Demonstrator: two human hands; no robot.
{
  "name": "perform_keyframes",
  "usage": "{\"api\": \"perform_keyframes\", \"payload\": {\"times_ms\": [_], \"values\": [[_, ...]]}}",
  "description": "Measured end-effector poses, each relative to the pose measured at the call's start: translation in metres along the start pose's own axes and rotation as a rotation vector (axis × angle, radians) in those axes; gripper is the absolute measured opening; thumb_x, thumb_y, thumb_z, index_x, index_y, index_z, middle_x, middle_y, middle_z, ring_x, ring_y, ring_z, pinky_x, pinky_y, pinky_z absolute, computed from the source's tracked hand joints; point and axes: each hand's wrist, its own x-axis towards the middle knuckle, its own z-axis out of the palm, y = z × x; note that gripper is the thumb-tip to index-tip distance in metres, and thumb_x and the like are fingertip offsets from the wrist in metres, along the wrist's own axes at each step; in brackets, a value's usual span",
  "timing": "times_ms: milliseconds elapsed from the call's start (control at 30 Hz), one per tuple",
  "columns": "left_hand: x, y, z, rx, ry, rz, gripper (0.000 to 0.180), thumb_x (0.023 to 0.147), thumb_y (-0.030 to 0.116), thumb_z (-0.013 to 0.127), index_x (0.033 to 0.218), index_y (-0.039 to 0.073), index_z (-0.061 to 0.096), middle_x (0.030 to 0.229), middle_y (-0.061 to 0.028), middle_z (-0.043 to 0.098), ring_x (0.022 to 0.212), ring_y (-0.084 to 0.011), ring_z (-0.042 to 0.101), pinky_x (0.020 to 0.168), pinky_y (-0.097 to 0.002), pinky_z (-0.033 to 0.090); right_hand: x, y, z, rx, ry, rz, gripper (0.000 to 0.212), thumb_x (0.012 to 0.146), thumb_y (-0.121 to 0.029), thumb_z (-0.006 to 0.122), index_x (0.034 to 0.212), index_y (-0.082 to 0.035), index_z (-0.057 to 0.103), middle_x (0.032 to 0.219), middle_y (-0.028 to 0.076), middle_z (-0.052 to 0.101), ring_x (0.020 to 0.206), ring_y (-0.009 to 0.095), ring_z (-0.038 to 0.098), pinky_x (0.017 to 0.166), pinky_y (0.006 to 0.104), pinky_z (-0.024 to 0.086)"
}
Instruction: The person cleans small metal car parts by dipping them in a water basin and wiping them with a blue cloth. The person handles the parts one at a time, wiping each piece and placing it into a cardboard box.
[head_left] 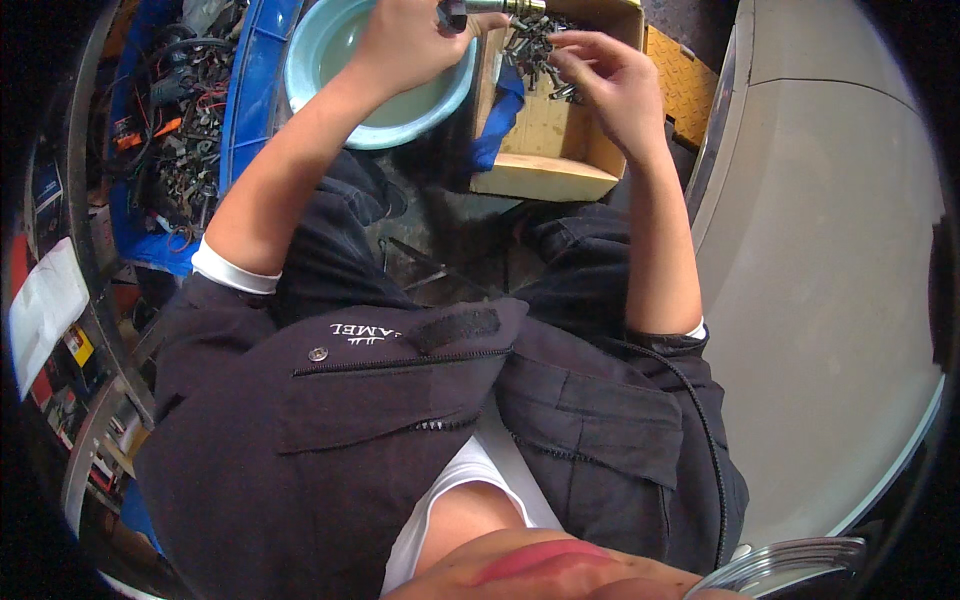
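Note:
My left hand point(415, 45) is closed round a tool with a dark body and a shiny metal barrel point(522, 6), cut off by the top edge. It is over the right side of a light blue basin point(300, 75) that holds cloudy liquid. My right hand point(618, 88) hangs over a wooden box point(545, 172), fingers bent and the thumb close to the forefinger. Whether a small piece sits between those fingertips I cannot make out. Just beside them, a heap of small dark metal pieces point(530, 45) lies in the box.
A blue cloth strip point(500, 120) drapes over the box's left side. Left of the basin stands a blue bin point(240, 110) full of mixed metal parts and wires. A yellow textured plate point(680, 85) lies right of the box, beside a large grey panel point(820, 250). Shelving point(95, 430) runs along the left.

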Motion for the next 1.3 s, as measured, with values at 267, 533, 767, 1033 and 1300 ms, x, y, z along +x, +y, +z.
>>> {"api": "perform_keyframes", "payload": {"times_ms": [267, 533, 767, 1033, 1300], "values": [[-0.002, -0.002, 0.001, 0.046, -0.078, 0.116, 0.022, 0.08, 0.013, 0.078, 0.099, 0.005, 0.072, 0.087, -0.0157, 0.07, 0.081, -0.034, 0.069, 0.072, -0.0399, 0.054, -0.012, 0.05, 0.055, -0.521, -0.571, 0.204, 0.026, 0.086, -0.024, 0.061, 0.107, -0.016, 0.075, 0.105, 0.018, 0.072, 0.1, 0.039, 0.069, 0.089, 0.0493, 0.055], [-0.015, -0.017, 0.003, 0.114, -0.194, 0.197, 0.031, 0.083, 0.024, 0.08, 0.112, 0.014, 0.073, 0.095, -0.0096, 0.072, 0.088, -0.0294, 0.069, 0.075, -0.0376, 0.054, -0.082, 0.119, 0.145, -0.38, -0.411, 0.145, 0.057, 0.085, -0.009, 0.064, 0.138, -0.005, 0.041, 0.126, 0.023, 0.062, 0.115, 0.044, 0.061, 0.094, 0.0526, 0.051], [-0.017, -0.017, 0.002, 0.077, -0.215, 0.199, 0.029, 0.083, 0.022, 0.08, 0.11, 0.014, 0.073, 0.089, -0.01, 0.07, 0.082, -0.0286, 0.068, 0.073, -0.0385, 0.053, -0.093, 0.166, 0.163, -0.33, -0.501, 0.424, 0.038, 0.084, -0.018, 0.066, 0.119, -0.006, 0.059, 0.106, 0.025, 0.069, 0.103, 0.046, 0.065, 0.093, 0.0537, 0.051], [-0.016, -0.021, 0.003, 0.091, -0.207, 0.227, 0.029, 0.083, 0.023, 0.08, 0.11, 0.014, 0.074, 0.088, -0.01, 0.07, 0.083, -0.0284, 0.068, 0.074, -0.0385, 0.053, -0.096, 0.161, 0.165, -0.447, -0.365, 0.206, 0.02, 0.084, -0.024, 0.069, 0.098, -0.011, 0.076, 0.099, 0.019, 0.071, 0.096, 0.042, 0.067, 0.091, 0.051, 0.052], [-0.014, -0.023, 0.001, 0.119, -0.222, 0.18, 0.031, 0.083, 0.024, 0.08, 0.111, 0.014, 0.073, 0.088, -0.0108, 0.07, 0.082, -0.0286, 0.067, 0.073, -0.0371, 0.052, -0.061, 0.123, 0.148, -0.187, -0.181, 0.217, 0.021, 0.098, -0.02, 0.055, 0.11, -0.004, 0.052, 0.092, 0.03, 0.066, 0.095, 0.05, 0.062, 0.082, 0.0599, 0.047]]}}
